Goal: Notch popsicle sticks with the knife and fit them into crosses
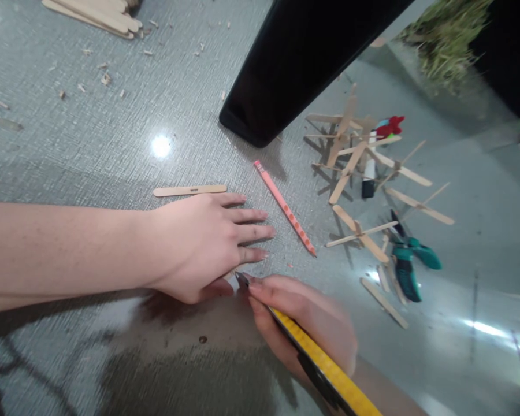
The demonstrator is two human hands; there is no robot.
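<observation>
My left hand (203,237) lies flat on the table with its fingers spread. Beneath it, by the thumb, a small bit of a wooden craft stick (230,274) peeks out; the rest is covered. My right hand (303,318) is closed around a yellow utility knife (316,348), whose blade tip is at that bit of stick. Another craft stick (189,190), with a small dark slot in its middle, rests just above my left hand. A pink pencil (286,209) lies beyond my left fingertips.
A black box-like object (303,63) stands at the top. On the right are crossed craft-stick pieces (359,233), a marker (370,167), teal-handled pliers (407,268) and loose sticks (384,303). Stacked sticks (95,14) and wood chips (106,79) lie upper left; dried grass (446,43) is upper right.
</observation>
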